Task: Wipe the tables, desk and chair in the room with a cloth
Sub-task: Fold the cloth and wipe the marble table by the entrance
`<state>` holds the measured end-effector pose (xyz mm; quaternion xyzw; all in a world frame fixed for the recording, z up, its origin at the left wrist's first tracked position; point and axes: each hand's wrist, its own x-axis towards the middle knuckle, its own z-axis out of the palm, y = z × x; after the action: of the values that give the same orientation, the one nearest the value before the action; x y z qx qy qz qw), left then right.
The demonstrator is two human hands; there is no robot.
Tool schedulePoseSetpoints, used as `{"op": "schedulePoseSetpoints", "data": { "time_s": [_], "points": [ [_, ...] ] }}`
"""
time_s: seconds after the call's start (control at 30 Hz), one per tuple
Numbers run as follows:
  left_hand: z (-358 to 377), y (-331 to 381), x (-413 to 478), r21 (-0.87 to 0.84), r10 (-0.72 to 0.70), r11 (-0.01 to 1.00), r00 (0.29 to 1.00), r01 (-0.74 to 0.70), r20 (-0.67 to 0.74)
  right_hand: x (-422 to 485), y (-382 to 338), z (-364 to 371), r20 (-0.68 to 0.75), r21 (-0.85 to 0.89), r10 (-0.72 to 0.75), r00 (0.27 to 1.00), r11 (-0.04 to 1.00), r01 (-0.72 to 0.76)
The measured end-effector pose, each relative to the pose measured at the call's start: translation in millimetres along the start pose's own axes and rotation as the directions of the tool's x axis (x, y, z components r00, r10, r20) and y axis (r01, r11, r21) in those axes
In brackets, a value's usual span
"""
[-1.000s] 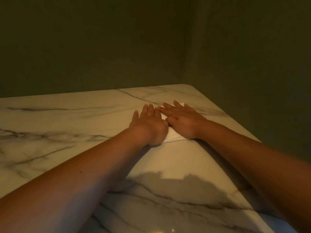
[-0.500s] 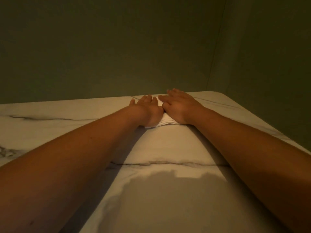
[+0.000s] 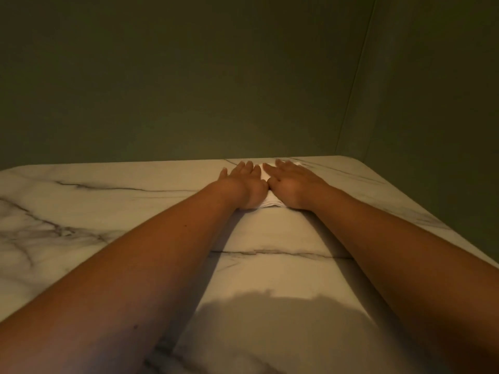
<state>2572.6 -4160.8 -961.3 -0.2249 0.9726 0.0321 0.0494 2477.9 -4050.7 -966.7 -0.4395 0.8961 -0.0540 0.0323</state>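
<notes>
Head view: left hand (image 3: 244, 182) and right hand (image 3: 293, 182) flat, unclenched, on white cloth (image 3: 272, 202) atop marble table (image 3: 113, 209).

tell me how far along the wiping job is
Done: the marble table shows no marks telling wiped parts from unwiped. In hand: the left hand and right hand press flat on the white cloth at the table's far edge by the wall. Left: no other furniture is in view, so the rest cannot be judged.
</notes>
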Motion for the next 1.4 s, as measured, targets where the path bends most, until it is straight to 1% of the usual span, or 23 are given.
{"op": "schedulePoseSetpoints", "data": {
  "time_s": [0.17, 0.3, 0.47, 0.7, 0.83, 0.97, 1.03, 1.17, 1.27, 1.4],
  "points": [
    [3.6, -2.5, -41.7, -0.043, 0.011, 0.999, 1.0, -0.01, 0.026, -39.6, -17.6, 3.3, 0.026, -0.018, 0.0, 1.0, 1.0, 0.0],
    [10.5, -2.3, -83.0, -0.061, 0.019, 0.998, 1.0, -0.018, 0.02, -79.7, -33.6, 6.3, 0.031, -0.022, 0.001, 1.0, 1.0, 0.0],
    [15.2, -2.0, -153.1, -0.033, 0.05, 0.998, 0.998, -0.049, 0.037, -141.4, -60.0, 11.2, 0.03, -0.003, -0.018, 0.999, 1.0, 0.018],
    [25.2, 0.2, -259.6, -0.076, 0.063, 0.995, 0.996, -0.058, 0.057, -239.8, -99.5, 14.3, 0.063, 0.015, -0.058, 0.996, 0.998, 0.057],
    [26.9, 6.1, -316.1, -0.081, 0.071, 0.994, 0.996, -0.067, 0.054, -287.6, -115.4, 15.6, 0.067, -0.013, -0.094, 0.993, 0.995, 0.095],
    [30.6, 6.8, -357.9, -0.033, 0.06, 0.998, 0.996, -0.058, 0.06, -323.9, -130.7, 16.7, 0.087, -0.02, -0.118, 0.989, 0.993, 0.12],
    [31.6, 7.6, -368.1, -0.009, 0.042, 0.999, 0.997, -0.042, 0.059, -331.2, -135.2, 18.0, 0.089, -0.025, -0.126, 0.988, 0.991, 0.129],
    [31.2, 7.9, -368.5, -0.026, 0.037, 0.999, 0.997, -0.036, 0.07, -329.5, -136.5, 19.0, 0.095, -0.034, -0.139, 0.986, 0.989, 0.143],
    [31.7, 2.3, -356.3, -0.045, 0.044, 0.998, 0.997, -0.041, 0.063, -318.3, -135.6, 17.2, 0.099, -0.033, -0.156, 0.983, 0.987, 0.16],
    [31.3, -12.3, -326.7, -0.04, 0.02, 0.999, 0.998, -0.018, 0.054, -285.9, -134.6, 15.9, 0.111, -0.03, -0.178, 0.978, 0.983, 0.182]
  ]
}}
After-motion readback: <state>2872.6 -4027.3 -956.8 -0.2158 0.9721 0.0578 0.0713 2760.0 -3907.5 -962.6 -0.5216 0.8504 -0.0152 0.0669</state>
